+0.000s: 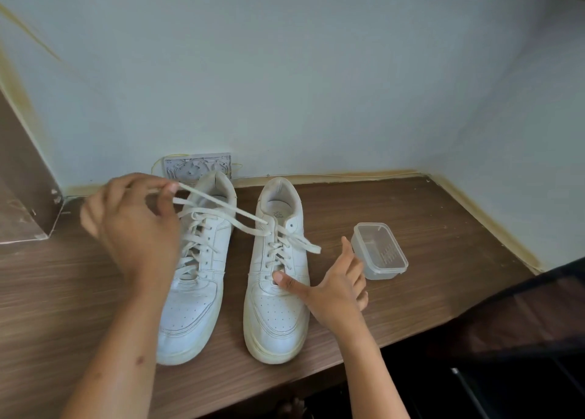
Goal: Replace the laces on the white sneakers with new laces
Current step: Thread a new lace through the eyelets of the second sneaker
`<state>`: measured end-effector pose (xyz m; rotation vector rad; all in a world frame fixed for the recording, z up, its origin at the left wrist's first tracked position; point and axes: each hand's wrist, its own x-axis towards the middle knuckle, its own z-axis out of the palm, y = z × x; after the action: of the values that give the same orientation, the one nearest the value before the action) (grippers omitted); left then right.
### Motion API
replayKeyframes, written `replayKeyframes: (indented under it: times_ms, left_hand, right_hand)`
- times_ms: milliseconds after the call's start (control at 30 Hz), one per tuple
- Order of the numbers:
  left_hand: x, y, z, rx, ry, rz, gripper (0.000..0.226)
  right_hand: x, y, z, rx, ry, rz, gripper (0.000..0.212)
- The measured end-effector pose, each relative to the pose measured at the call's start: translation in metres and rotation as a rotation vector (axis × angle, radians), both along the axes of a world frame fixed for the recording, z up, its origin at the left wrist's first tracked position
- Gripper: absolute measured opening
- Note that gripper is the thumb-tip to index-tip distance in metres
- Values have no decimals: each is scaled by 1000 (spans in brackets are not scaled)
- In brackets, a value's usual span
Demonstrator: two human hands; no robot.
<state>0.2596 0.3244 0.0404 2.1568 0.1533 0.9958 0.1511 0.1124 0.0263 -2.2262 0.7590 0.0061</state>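
A: What step is this?
B: Old laces coming out. Left hand (pixel 133 225) fingers pinch the flat white lace (pixel 221 205) at ten o'clock.
A: And the right hand (pixel 335 289)?
B: Loose fingers, thumb pressing the right white leather sneaker (pixel 278 311) on the brown wooden desk (pixel 443 260). Next, pull gently.

We count two white sneakers, a left sneaker (pixel 193 279) and a right sneaker (pixel 278 292), side by side on one wooden desk (pixel 427 228). We count one clear plastic container (pixel 380 251), one grey wall plate (pixel 196 165), and two hands: left hand (pixel 133 225) and right hand (pixel 335 289).
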Motion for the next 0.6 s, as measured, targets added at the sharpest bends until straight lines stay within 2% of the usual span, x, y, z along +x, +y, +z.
replayKeyframes:
  times_ms: [100, 233, 333, 400, 467, 600]
  left_hand:
    - [2, 2, -1, 85, 34, -95, 18]
    - [-1, -26, -2, 316, -77, -406, 20]
    - [-5, -47, -10, 417, -57, -500, 11]
    - [-7, -49, -10, 407, -89, -458, 7]
    - [-5, -37, -5, 315, -139, -322, 5]
    - [1, 1, 2, 37, 5, -54, 19]
  right_hand:
    - [1, -1, 1, 3, 8, 4, 148]
    - [1, 0, 2, 7, 5, 12, 148]
    - [1, -1, 1, 6, 7, 15, 148]
    - [2, -1, 0, 13, 5, 23, 148]
    - [2, -1, 0, 11, 8, 28, 148]
    - [2, -2, 0, 5, 19, 32, 148]
